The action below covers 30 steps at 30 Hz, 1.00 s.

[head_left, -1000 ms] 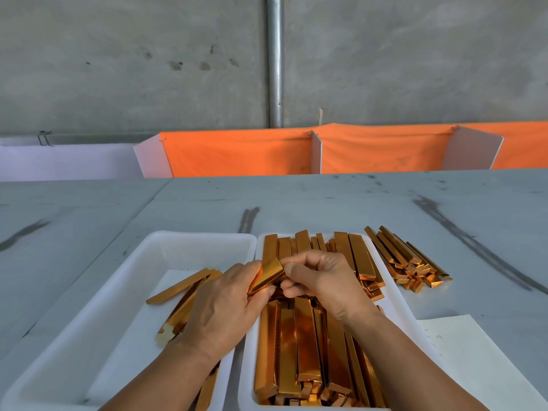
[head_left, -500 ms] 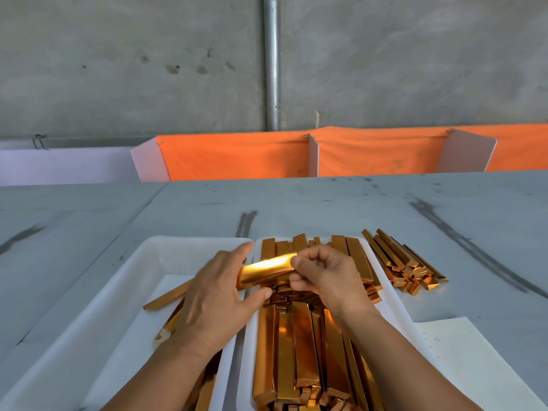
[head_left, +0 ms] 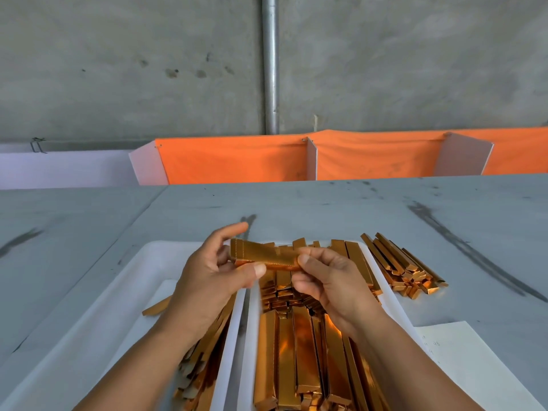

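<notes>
Partway through the folding job, by the look of it.
The left hand [head_left: 207, 280] and right hand [head_left: 332, 280] pinch one gold strip [head_left: 264, 255] by its ends above the trays. Folded pieces [head_left: 299, 351] crowd the right tray [head_left: 252, 321], and flat blanks [head_left: 155, 309] wait in the left tray [head_left: 98, 315].

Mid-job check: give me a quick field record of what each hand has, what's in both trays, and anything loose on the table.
held item: gold carton, roughly level, above the trays' far end
left hand: pinches its left end, index finger raised
right hand: pinches its right end
left tray: flat gold pieces, partly hidden by the left arm
right tray: packed with gold cartons
table: loose pile right of the right tray; paper sheet nearer
</notes>
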{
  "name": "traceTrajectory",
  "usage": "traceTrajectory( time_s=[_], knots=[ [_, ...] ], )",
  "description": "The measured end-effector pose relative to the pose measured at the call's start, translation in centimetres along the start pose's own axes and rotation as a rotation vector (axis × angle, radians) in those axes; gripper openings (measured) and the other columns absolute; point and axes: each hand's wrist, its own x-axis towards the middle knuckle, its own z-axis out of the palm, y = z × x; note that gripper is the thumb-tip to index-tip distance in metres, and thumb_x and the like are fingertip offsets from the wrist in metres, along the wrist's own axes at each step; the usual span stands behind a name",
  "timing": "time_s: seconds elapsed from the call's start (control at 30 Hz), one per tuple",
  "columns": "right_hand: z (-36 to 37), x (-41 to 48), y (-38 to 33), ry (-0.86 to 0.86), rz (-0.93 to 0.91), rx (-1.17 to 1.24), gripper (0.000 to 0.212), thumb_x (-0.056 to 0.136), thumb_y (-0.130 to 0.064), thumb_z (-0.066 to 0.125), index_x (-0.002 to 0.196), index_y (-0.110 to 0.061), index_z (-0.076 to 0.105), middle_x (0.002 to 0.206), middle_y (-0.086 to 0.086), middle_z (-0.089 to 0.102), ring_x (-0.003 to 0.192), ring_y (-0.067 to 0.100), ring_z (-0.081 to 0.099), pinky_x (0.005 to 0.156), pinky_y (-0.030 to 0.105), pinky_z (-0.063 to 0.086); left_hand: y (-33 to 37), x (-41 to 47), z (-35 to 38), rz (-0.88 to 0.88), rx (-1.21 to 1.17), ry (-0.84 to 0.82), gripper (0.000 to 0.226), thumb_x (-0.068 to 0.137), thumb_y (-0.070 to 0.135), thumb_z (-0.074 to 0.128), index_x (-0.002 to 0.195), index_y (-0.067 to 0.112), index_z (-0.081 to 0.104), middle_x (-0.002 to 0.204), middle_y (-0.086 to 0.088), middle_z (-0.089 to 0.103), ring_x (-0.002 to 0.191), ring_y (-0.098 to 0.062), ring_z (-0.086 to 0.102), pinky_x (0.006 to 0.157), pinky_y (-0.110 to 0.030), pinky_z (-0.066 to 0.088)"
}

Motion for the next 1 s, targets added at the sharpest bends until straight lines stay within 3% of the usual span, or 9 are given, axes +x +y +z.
traceTrajectory(
  time_s=[0.07, 0.23, 0.37, 0.43, 0.53, 0.63, 0.8, 1.0],
  knots=[
    [0.1, 0.0, 0.0, -0.034, 0.036, 0.022, 0.014, 0.096, -0.007, 0.059, 0.107, -0.002, 0.066, 0.071, 0.010, 0.069, 0.061, 0.014, 0.067, 0.056, 0.020, 0.058, 0.4, 0.3, 0.4, 0.033, -0.047, -0.057, 0.054, 0.067, 0.031, 0.085, 0.115, 0.042, 0.065, 0.089, 0.008, 0.071, 0.084, -0.009, 0.069, 0.069, -0.019, 0.053],
    [0.2, -0.3, 0.0, -0.129, 0.093, -0.014, 0.018, 0.098, -0.008, 0.058, 0.110, -0.001, 0.068, 0.082, 0.015, 0.070, 0.064, 0.015, 0.067, 0.057, 0.021, 0.058, -0.4, 0.7, 1.8, 0.045, -0.086, -0.178, 0.049, 0.067, 0.036, 0.083, 0.113, 0.032, 0.069, 0.110, 0.003, 0.072, 0.104, -0.015, 0.068, 0.084, -0.019, 0.053],
    [0.4, -0.6, 0.1, -0.179, 0.116, -0.115, 0.020, 0.098, -0.014, 0.060, 0.112, -0.003, 0.068, 0.082, 0.014, 0.071, 0.062, 0.015, 0.067, 0.057, 0.021, 0.058, -1.0, 0.9, 2.6, 0.058, -0.056, -0.070, 0.039, 0.064, 0.046, 0.080, 0.100, 0.035, 0.071, 0.106, 0.006, 0.070, 0.103, -0.008, 0.065, 0.081, -0.018, 0.052],
    [0.6, -0.7, 0.3, -0.159, 0.101, -0.225, 0.019, 0.097, -0.018, 0.062, 0.112, -0.008, 0.068, 0.084, 0.013, 0.073, 0.062, 0.017, 0.068, 0.057, 0.022, 0.057, -1.3, 0.8, 2.8, 0.079, -0.018, -0.010, 0.027, 0.074, 0.047, 0.077, 0.096, 0.034, 0.067, 0.098, 0.012, 0.070, 0.095, -0.003, 0.065, 0.076, -0.012, 0.049],
    [0.8, -0.7, 0.5, -0.086, 0.015, -0.350, 0.013, 0.096, -0.016, 0.063, 0.108, -0.013, 0.067, 0.081, 0.010, 0.073, 0.058, 0.017, 0.066, 0.052, 0.023, 0.054, -2.0, 0.3, 2.8, 0.161, 0.267, 0.097, 0.018, 0.088, 0.049, 0.060, 0.092, 0.033, 0.054, 0.073, 0.021, 0.058, 0.069, 0.002, 0.057, 0.062, -0.008, 0.043],
    [0.8, -0.6, 0.6, 0.008, -0.119, -0.438, 0.009, 0.096, -0.015, 0.063, 0.101, -0.020, 0.069, 0.078, 0.010, 0.070, 0.053, 0.015, 0.063, 0.048, 0.024, 0.051, -2.7, 0.2, 2.7, 0.199, 0.549, 0.173, 0.030, 0.084, 0.062, 0.046, 0.089, 0.032, 0.043, 0.059, 0.012, 0.050, 0.056, -0.002, 0.053, 0.051, -0.009, 0.038],
    [1.0, -0.9, 1.0, 0.074, -0.302, -0.502, 0.016, 0.094, -0.014, 0.065, 0.092, -0.030, 0.070, 0.068, -0.010, 0.066, 0.055, 0.007, 0.062, 0.047, 0.016, 0.047, -3.3, 0.2, 2.8, 0.169, 0.960, 0.132, 0.046, 0.079, 0.072, 0.024, 0.092, 0.029, 0.035, 0.060, 0.009, 0.044, 0.050, -0.005, 0.045, 0.045, -0.014, 0.024],
    [1.1, -1.1, 0.8, 0.107, -0.388, -0.535, 0.022, 0.093, -0.012, 0.065, 0.091, -0.034, 0.070, 0.073, -0.013, 0.069, 0.055, 0.007, 0.058, 0.048, 0.013, 0.045, -3.6, 0.2, 3.2, 0.186, 1.137, 0.111, 0.051, 0.075, 0.075, 0.011, 0.092, 0.031, 0.029, 0.058, 0.012, 0.038, 0.046, -0.004, 0.039, 0.044, -0.015, 0.020]
  ],
)
